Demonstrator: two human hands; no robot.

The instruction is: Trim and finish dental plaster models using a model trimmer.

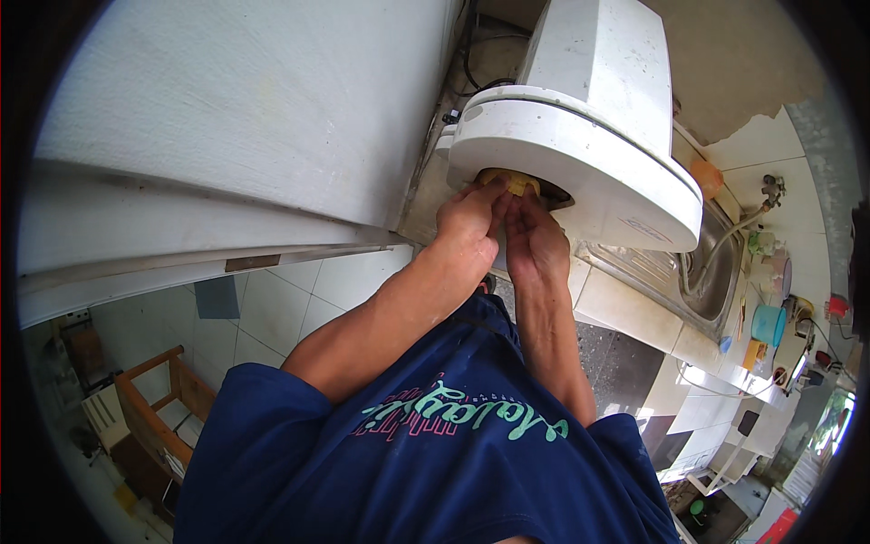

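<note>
A large white machine (580,145) with a rounded housing stands on a tiled counter in front of me. At the dark opening in its near face is a small yellow piece (520,184), its exact kind unclear. My left hand (469,216) pinches this piece from the left, fingertips at the rim of the opening. Close beside it, my right hand (538,243) has its fingers drawn together on the piece from below and to the right. The fingertips partly cover the piece, and the inside of the opening is mostly hidden.
A tall white panel (245,109) rises close on the left. To the right, a steel sink (711,272) with a hose from a wall tap (772,189) is set into the counter. A teal cup (768,324) stands beyond it. A wooden frame (159,399) is at lower left.
</note>
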